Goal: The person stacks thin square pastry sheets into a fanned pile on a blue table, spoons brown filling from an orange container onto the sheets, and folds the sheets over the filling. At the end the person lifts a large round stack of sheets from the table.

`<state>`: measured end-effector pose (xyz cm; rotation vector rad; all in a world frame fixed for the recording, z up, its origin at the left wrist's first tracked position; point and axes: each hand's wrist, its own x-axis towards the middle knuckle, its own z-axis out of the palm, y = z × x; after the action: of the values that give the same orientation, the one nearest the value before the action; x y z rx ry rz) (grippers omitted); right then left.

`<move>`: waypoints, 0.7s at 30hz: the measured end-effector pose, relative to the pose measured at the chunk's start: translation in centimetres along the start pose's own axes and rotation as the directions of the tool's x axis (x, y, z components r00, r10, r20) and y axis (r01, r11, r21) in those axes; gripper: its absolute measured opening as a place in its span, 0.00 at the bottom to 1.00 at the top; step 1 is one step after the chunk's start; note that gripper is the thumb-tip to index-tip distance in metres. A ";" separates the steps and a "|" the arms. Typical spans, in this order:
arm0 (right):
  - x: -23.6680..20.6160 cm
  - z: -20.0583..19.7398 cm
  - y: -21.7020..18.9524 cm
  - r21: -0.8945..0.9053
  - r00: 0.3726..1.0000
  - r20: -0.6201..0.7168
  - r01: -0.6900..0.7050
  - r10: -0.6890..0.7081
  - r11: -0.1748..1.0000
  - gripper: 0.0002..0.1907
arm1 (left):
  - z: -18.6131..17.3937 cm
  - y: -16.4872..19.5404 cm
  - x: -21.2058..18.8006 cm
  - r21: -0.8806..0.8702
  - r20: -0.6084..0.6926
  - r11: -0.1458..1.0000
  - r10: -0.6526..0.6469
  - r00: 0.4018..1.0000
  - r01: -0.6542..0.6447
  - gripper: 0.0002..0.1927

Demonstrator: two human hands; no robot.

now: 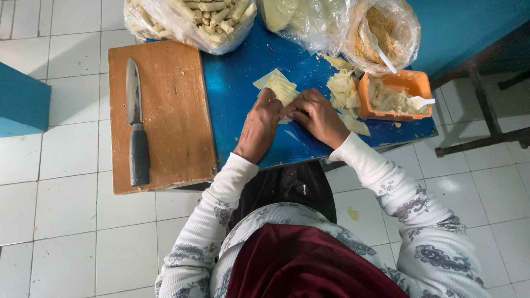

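Observation:
My left hand and my right hand rest side by side on a blue table, fingers curled down on a pale yellow pastry wrapper. The wrapper's far corner sticks out beyond my fingertips; the part under my hands is hidden. Just right of my right hand lies a loose pile of wrapper pieces. An orange tub of shredded filling stands beyond it, with a white plastic spoon in it.
A wooden cutting board with a black-handled knife lies left of my hands. Clear bags of finished rolls, wrappers and crumbs line the far edge. White tiled floor surrounds the table; a dark frame stands at right.

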<state>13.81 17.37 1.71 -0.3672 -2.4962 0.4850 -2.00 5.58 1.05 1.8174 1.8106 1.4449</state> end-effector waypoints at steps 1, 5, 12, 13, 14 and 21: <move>-0.1 0.0 -0.1 -0.013 1.000 0.005 -0.014 0.014 1.000 0.06 | 0.1 -0.1 0.1 -0.008 -0.010 1.000 -0.001 1.000 0.001 0.02; -0.8 0.3 -0.7 -0.047 0.999 -0.040 -0.038 0.036 0.998 0.09 | 0.4 -0.6 0.6 0.007 -0.005 1.000 -0.006 1.000 0.006 0.01; -0.9 0.6 -1.0 -0.150 0.995 -0.083 0.040 -0.053 0.988 0.07 | -0.4 0.0 0.0 -0.021 0.031 0.998 -0.056 0.998 0.056 0.04; -0.9 0.6 -1.0 -0.163 0.994 -0.101 0.034 -0.051 0.986 0.07 | -0.5 0.1 -0.1 -0.038 0.044 0.997 -0.066 0.997 0.067 0.05; -1.0 0.7 -1.0 -0.168 0.994 -0.103 0.026 -0.043 0.986 0.07 | -0.5 0.2 0.0 -0.019 0.031 0.999 -0.033 0.999 0.033 0.06; -1.1 0.4 -1.6 -0.201 0.995 -0.088 0.036 -0.055 0.979 0.06 | 0.1 0.0 0.5 0.117 -0.035 0.992 0.047 0.998 -0.042 0.07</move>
<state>14.18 15.50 1.53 -0.3995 -2.4623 0.1948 -1.98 6.04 1.24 1.9091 1.9215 1.4265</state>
